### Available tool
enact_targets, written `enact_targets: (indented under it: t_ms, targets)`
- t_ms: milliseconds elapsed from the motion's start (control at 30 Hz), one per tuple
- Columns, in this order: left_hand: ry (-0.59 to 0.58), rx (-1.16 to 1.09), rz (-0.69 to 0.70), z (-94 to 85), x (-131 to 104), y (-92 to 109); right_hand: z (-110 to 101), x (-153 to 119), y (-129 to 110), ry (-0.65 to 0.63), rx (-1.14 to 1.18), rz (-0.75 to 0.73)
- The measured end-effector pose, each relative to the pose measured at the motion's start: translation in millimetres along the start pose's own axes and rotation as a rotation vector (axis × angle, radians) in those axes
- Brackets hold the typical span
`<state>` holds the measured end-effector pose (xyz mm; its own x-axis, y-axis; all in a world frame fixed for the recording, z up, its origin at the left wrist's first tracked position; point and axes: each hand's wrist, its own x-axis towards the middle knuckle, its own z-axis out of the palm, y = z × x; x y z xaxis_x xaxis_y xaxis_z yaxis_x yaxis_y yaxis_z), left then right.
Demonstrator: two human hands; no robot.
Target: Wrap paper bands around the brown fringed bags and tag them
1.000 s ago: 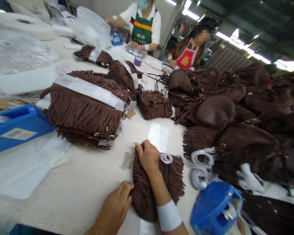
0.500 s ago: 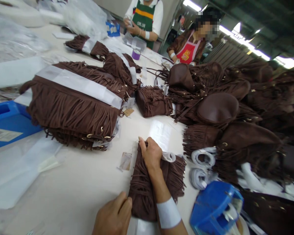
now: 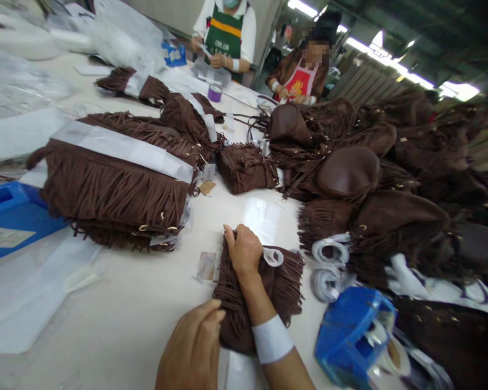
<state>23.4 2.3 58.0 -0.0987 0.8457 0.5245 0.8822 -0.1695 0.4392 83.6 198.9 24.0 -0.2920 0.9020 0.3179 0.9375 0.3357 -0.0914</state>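
Observation:
A dark brown fringed bag (image 3: pixel 274 281) lies flat on the table in front of me. My right hand (image 3: pixel 244 250) grips its far left edge, thumb on the left and fingers wrapped over the top; a white band circles the wrist. A loop of white strip (image 3: pixel 273 257) sticks up just right of that hand. At the bag's near left edge is my left hand (image 3: pixel 193 346), its fingers loosely bent and reaching to the fringe, the thumb hidden. A small clear packet (image 3: pixel 206 266) with a tag lies left of the bag, and a clear plastic sheet (image 3: pixel 260 219) beyond it.
Stacked fringed bags (image 3: pixel 117 189) with white wraps stand on the left beside a blue bin (image 3: pixel 24 216). More brown bags (image 3: pixel 402 227) heap up on the right, near white rolls (image 3: pixel 330 252) and a blue tape dispenser (image 3: pixel 352 330). Two co-workers in aprons (image 3: pixel 224 35) stand across the table.
My left hand has loosened from a tighter fist, its fingers now longer and higher along the bag's edge. My right hand keeps its grip. The whole view has shifted slightly.

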Motion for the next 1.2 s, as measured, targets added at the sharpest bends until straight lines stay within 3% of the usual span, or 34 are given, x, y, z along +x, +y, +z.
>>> enact_targets:
  t_ms: [33, 100, 233, 300, 467, 567, 633, 733, 800, 900, 967, 1033, 1100, 1200]
  targets:
    - [0.003, -0.001, 0.095, 2.4, 7.6, 6.4, 0.0, 0.2, 0.0, -0.004, 0.0, 0.002]
    - [-0.097, 0.019, 0.244, 14.8, 15.1, 14.5, 0.6, 0.5, 1.2, -0.015, 0.015, -0.002]
    - [-0.361, 0.225, 0.198, 47.5, -1.8, 7.9, 2.8, -0.1, 6.4, -0.006, 0.066, 0.008]
    - [-0.412, 0.256, 0.166, 55.6, -15.2, 1.1, 3.2, -2.3, 6.8, -0.012, 0.086, 0.02]
    - [-0.326, 0.177, 0.23, 62.7, -27.3, -9.1, -4.7, 1.9, 3.1, -0.067, 0.109, -0.015]
    - [-0.288, 0.117, 0.31, 69.7, -25.6, -15.3, -36.6, -3.7, 12.1, -0.011, 0.107, -0.172]
    - [-0.27, 0.104, 0.381, 72.5, -25.6, -19.5, -69.4, -30.9, 22.2, 0.079, 0.133, -0.25]
    - [-0.276, 0.112, 0.449, 71.1, -27.1, -21.7, -107.4, -103.8, 42.8, 0.117, 0.271, -0.26]
    - [-0.299, 0.133, 0.418, 67.1, -26.4, -18.4, -112.0, -155.0, 58.5, 0.11, 0.312, -0.196]
    - [-0.311, 0.197, 0.344, 59.3, -17.7, -6.9, -92.2, -205.7, 75.6, 0.146, 0.262, -0.145]
    - [-0.269, 0.225, 0.376, 55.5, -6.6, 4.0, -74.7, -218.2, 79.4, 0.175, 0.258, -0.151]
    - [-0.225, 0.189, 0.496, 55.9, 5.6, 15.8, -63.9, -219.7, 79.6, 0.223, 0.288, -0.14]
    - [-0.226, 0.119, 0.609, 62.5, 14.5, 25.3, -62.4, -217.5, 81.0, 0.293, 0.346, -0.126]
    - [-0.22, 0.08, 0.677, 81.4, 16.4, 29.2, -72.8, -213.0, 93.1, 0.297, 0.492, -0.066]
